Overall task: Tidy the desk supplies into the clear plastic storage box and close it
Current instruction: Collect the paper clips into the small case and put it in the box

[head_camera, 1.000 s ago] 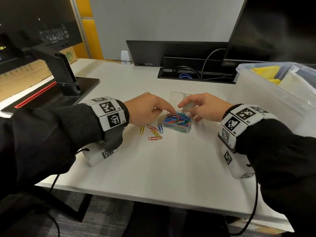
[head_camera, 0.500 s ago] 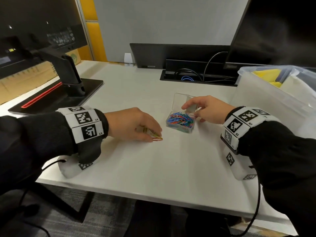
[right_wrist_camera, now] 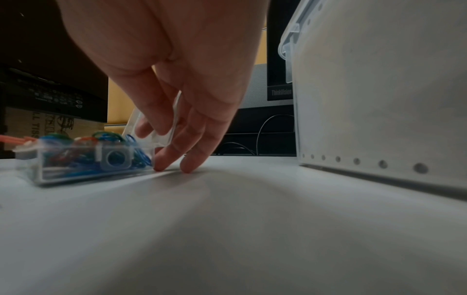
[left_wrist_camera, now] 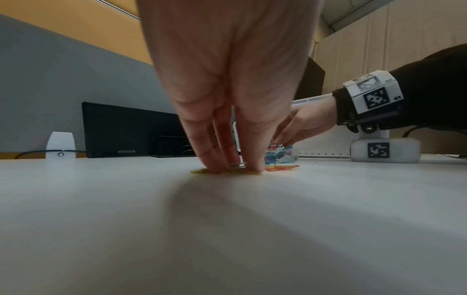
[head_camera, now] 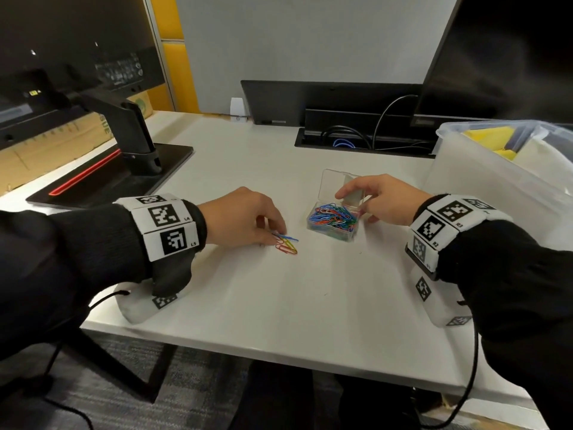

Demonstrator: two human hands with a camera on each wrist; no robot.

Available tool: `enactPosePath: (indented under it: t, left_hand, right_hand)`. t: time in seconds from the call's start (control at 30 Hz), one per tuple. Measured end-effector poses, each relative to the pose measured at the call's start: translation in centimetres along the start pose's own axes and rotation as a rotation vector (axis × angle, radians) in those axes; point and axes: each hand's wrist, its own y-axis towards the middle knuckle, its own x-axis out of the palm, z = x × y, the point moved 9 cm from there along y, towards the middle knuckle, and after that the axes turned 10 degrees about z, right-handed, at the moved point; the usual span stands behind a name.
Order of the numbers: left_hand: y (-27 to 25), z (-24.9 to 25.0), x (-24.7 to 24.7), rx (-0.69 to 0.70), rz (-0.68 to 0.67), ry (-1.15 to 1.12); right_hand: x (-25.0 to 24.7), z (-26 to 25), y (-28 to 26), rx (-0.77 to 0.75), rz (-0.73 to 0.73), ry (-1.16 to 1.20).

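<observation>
A small clear case (head_camera: pixel 333 223) full of coloured paper clips stands on the white desk with its lid (head_camera: pixel 333 184) up. My right hand (head_camera: pixel 353 197) pinches that lid between thumb and forefinger, and its other fingers rest on the desk beside the case (right_wrist_camera: pixel 88 161). Left of the case, a few loose paper clips (head_camera: pixel 286 243) lie bunched on the desk. My left hand (head_camera: pixel 276 234) has thumb and fingertips drawn together on them, pressing down (left_wrist_camera: pixel 235 167). The big clear storage box (head_camera: pixel 465 169) stands open at the right, with yellow items inside.
A black monitor stand (head_camera: pixel 136 144) and its flat base occupy the left rear. A cable tray (head_camera: pixel 356 141) runs along the back, under a dark monitor (head_camera: pixel 496 57). The storage box wall (right_wrist_camera: pixel 379 99) is close to the right of my right hand.
My left hand left the clip case and came down on the scattered clips to its left, drawing them into one bunch. My right hand stayed on the case lid.
</observation>
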Motion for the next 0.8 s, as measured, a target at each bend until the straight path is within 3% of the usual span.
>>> enactPosePath:
  t: [0.4, 0.63, 0.8]
  left_hand:
    - [1.7, 1.0, 1.1, 0.052, -0.032, 0.032]
    - [4.5, 5.6, -2.0, 0.181, 0.279, -0.041]
    - [7.0, 7.1, -0.9, 0.188, 0.248, -0.007]
  right_hand:
    - [0.0, 0.2, 0.2, -0.006, 0.001, 0.010]
    - [0.0, 0.1, 0.5, -0.017, 0.015, -0.017]
    - [-0.2, 0.2, 0.5, -0.026, 0.036, -0.026]
